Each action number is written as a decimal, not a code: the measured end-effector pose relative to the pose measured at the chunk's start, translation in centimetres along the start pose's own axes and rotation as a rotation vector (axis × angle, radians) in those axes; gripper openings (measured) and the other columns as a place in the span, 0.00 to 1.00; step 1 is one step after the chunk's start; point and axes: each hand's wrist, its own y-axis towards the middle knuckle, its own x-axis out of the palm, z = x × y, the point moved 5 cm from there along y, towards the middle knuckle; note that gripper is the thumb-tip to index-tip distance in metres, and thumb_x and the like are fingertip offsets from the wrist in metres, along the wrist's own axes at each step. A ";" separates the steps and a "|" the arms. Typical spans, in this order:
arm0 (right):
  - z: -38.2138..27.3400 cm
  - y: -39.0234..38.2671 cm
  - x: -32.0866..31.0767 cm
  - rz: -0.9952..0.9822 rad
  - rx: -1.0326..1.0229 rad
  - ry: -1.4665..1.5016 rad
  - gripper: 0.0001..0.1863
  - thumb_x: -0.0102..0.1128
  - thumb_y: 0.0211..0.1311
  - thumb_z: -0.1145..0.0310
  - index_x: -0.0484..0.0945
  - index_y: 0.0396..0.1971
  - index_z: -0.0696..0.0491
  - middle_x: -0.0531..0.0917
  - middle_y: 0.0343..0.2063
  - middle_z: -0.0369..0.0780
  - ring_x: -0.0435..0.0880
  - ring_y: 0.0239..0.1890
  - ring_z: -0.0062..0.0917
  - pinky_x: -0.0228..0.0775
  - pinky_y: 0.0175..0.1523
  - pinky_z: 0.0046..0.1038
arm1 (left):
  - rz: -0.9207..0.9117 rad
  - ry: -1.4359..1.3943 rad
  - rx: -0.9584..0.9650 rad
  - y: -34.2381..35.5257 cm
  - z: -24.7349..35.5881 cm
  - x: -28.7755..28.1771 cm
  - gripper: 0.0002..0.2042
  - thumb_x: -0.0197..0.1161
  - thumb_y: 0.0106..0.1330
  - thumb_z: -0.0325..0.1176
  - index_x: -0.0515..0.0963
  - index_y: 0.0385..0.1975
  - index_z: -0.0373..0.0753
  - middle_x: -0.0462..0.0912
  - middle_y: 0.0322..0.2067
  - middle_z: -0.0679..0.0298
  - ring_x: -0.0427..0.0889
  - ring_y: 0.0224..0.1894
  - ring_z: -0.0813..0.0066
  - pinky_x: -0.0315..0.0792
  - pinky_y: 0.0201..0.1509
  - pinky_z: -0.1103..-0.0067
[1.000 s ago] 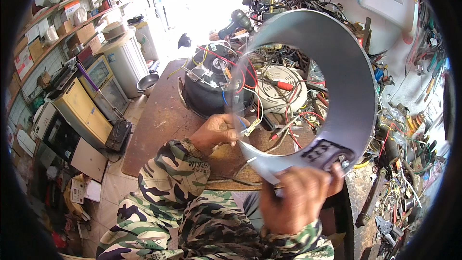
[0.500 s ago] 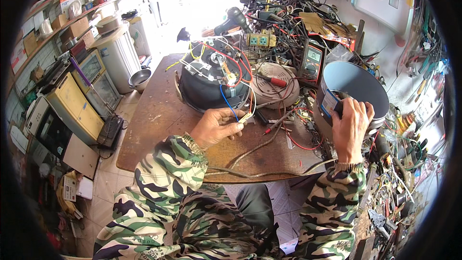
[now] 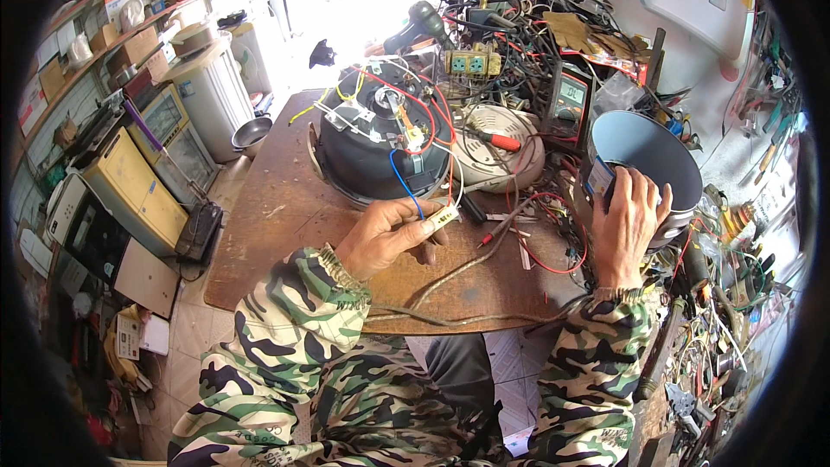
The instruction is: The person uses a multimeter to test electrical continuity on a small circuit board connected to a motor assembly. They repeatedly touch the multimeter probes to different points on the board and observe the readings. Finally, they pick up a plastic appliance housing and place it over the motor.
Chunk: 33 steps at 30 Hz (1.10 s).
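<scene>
My left hand (image 3: pixel 389 235) pinches a small whitish wire connector (image 3: pixel 443 217) between thumb and fingers. Blue, red and white wires run from it to the upturned black appliance base (image 3: pixel 367 134) behind, whose inner parts lie exposed. On the right, my right hand (image 3: pixel 629 220) curls at the near rim of a round grey pot (image 3: pixel 666 151). Something dark shows beneath its fingers; I cannot make it out. A blue-and-white label (image 3: pixel 598 178) sits beside those fingertips. Nearer the middle, a red probe (image 3: pixel 487 239) lies close to the connector.
The wooden table (image 3: pixel 285 233) carries a brown cable (image 3: pixel 450 277) along its front. Behind stand a beige round housing (image 3: pixel 510 164), a multimeter (image 3: pixel 571 97) and a socket block (image 3: pixel 471 63). Heaped wires and tools crowd the right side. A pan (image 3: pixel 252 133) rests on the floor at left.
The view has shifted slightly. My left hand still holds the connector, now turned more visibly upward and a little lower. My right hand stays at the pot with little change.
</scene>
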 end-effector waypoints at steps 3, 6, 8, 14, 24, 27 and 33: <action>-2.7 -0.1 -0.6 0.116 -0.012 0.143 0.19 0.70 0.50 0.67 0.77 0.42 0.55 0.80 0.45 0.42 0.76 0.51 0.35 0.58 0.62 0.47 | 0.007 -0.005 0.038 -0.1 0.1 -0.1 0.17 0.57 0.72 0.34 0.73 0.54 0.28 0.81 0.34 0.62 0.81 0.32 0.79 0.77 0.37 0.81; -5.7 -0.9 1.1 -0.144 0.072 0.607 0.12 0.69 0.54 0.66 0.79 0.32 0.57 0.83 0.33 0.46 0.82 0.37 0.42 0.72 0.42 0.42 | 0.042 0.031 0.047 -0.2 0.1 -0.3 0.17 0.57 0.73 0.34 0.73 0.53 0.27 0.81 0.33 0.62 0.81 0.31 0.79 0.77 0.36 0.81; -7.9 -1.0 3.4 -0.419 0.036 0.683 0.15 0.68 0.54 0.62 0.79 0.26 0.59 0.83 0.25 0.49 0.82 0.29 0.49 0.73 0.34 0.42 | 0.046 0.045 0.058 -0.1 0.1 -0.5 0.16 0.57 0.73 0.33 0.74 0.52 0.27 0.81 0.32 0.62 0.81 0.30 0.80 0.77 0.35 0.82; -9.4 -1.1 8.8 -0.753 0.093 0.372 0.24 0.67 0.53 0.48 0.83 0.24 0.58 0.84 0.26 0.52 0.85 0.33 0.47 0.77 0.39 0.43 | 0.120 0.087 0.063 0.1 0.0 -0.4 0.13 0.57 0.72 0.32 0.76 0.48 0.27 0.81 0.29 0.61 0.80 0.26 0.79 0.77 0.30 0.83; -6.3 -3.0 10.6 -0.845 0.271 0.296 0.30 0.69 0.46 0.42 0.84 0.28 0.60 0.85 0.30 0.54 0.85 0.36 0.48 0.78 0.42 0.43 | 0.160 0.190 0.091 -0.1 -0.4 -0.1 0.13 0.56 0.73 0.30 0.75 0.49 0.26 0.80 0.28 0.63 0.79 0.27 0.83 0.76 0.30 0.85; -6.4 -3.4 11.6 -0.838 0.257 0.428 0.28 0.71 0.46 0.47 0.83 0.28 0.61 0.84 0.31 0.56 0.85 0.37 0.49 0.78 0.44 0.43 | 0.212 0.223 0.110 -0.4 -0.4 -0.3 0.12 0.58 0.72 0.30 0.76 0.47 0.27 0.80 0.27 0.65 0.78 0.25 0.84 0.76 0.28 0.85; -5.4 -2.5 11.2 -0.747 0.488 0.905 0.21 0.70 0.52 0.55 0.82 0.30 0.62 0.84 0.24 0.51 0.86 0.30 0.39 0.74 0.37 0.37 | 0.268 0.249 0.150 -0.1 -0.4 -0.4 0.10 0.62 0.69 0.31 0.79 0.44 0.31 0.78 0.23 0.70 0.75 0.22 0.89 0.72 0.24 0.87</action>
